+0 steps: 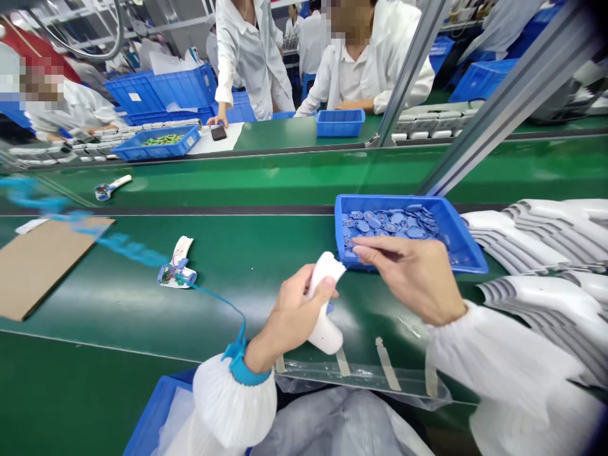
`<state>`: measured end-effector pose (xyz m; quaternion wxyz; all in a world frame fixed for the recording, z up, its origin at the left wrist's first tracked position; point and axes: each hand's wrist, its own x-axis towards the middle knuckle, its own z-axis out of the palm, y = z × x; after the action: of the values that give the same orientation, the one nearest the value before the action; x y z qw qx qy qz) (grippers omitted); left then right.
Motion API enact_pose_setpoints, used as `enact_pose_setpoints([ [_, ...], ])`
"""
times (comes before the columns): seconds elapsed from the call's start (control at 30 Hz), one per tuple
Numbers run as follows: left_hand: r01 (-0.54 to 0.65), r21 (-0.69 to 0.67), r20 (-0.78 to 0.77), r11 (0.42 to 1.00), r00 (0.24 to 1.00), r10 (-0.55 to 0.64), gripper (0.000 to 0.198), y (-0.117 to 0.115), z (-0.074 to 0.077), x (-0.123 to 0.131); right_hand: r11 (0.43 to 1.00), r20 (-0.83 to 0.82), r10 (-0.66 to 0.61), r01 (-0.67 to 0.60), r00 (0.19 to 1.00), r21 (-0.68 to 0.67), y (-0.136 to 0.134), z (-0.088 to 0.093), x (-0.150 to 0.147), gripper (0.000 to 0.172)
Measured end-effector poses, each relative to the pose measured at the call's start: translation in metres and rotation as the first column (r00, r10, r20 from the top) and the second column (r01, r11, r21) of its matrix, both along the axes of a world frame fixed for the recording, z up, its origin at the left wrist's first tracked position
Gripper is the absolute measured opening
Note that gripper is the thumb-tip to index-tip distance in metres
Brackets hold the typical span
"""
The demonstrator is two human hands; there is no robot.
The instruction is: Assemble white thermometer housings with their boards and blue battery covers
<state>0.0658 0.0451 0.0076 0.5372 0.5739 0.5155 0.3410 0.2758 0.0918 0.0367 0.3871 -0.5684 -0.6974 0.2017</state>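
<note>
Your left hand (pixel 297 309) grips white curved housing (pixel 329 332) over green worktop (pixel 137 310), blue strap (pixel 251 375) around your wrist. Your right hand (pixel 420 275) over near edge of blue tray (pixel 468 248), thumb and forefinger nearly together; hard to tell whether anything sits between them. Blue oval pieces (pixel 380 221) heaped in tray. White shells (pixel 536 294) nested in stacks to your right. Opened unit (pixel 178 275) with circuitry lies to your left, cardboard (pixel 42 269) farther left. Co-workers (pixel 259 54) across belt (pixel 266 183).

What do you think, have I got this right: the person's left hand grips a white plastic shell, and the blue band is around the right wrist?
Not quite: the blue band is around the left wrist, not the right, as the head view shows. The left hand does grip a white plastic shell.
</note>
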Motion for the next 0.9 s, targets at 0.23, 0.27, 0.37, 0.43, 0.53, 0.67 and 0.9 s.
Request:
enact_pose_setpoints([
  [0.23,0.039,0.015,0.034,0.999,0.999,-0.039,0.034,-0.002,0.001,0.013,0.982,-0.247,0.079,-0.118,0.966,-0.146,-0.036,-0.008,-0.014,0.021],
  [0.27,0.047,0.039,-0.017,0.998,0.999,-0.046,0.033,-0.003,0.004,0.011,0.980,-0.254,0.082,-0.124,0.964,-0.153,-0.037,-0.008,-0.012,0.020],
  [0.37,0.087,0.122,-0.152,0.989,0.986,-0.068,0.032,-0.005,0.013,0.006,0.990,-0.166,0.084,-0.101,0.983,-0.099,-0.040,-0.008,-0.009,0.022],
  [0.43,0.136,0.159,-0.177,0.978,0.978,-0.107,0.033,-0.006,0.018,0.005,0.987,-0.103,0.130,-0.138,0.986,-0.077,-0.042,-0.008,-0.009,0.030],
  [0.53,0.225,0.176,-0.230,0.958,0.956,-0.182,0.032,-0.006,0.022,0.005,0.960,-0.063,0.250,-0.256,0.966,-0.112,-0.047,-0.007,-0.009,0.035],
  [0.67,0.287,0.203,-0.341,0.936,0.917,-0.208,0.027,-0.007,0.025,0.004,0.938,0.015,0.323,-0.318,0.946,-0.136,-0.055,-0.003,-0.007,0.030],
  [0.9,0.433,0.264,-0.614,0.862,0.765,-0.196,0.026,-0.006,0.019,0.004,0.974,0.065,0.224,-0.222,0.972,-0.036,-0.065,-0.017,-0.011,0.027],
])
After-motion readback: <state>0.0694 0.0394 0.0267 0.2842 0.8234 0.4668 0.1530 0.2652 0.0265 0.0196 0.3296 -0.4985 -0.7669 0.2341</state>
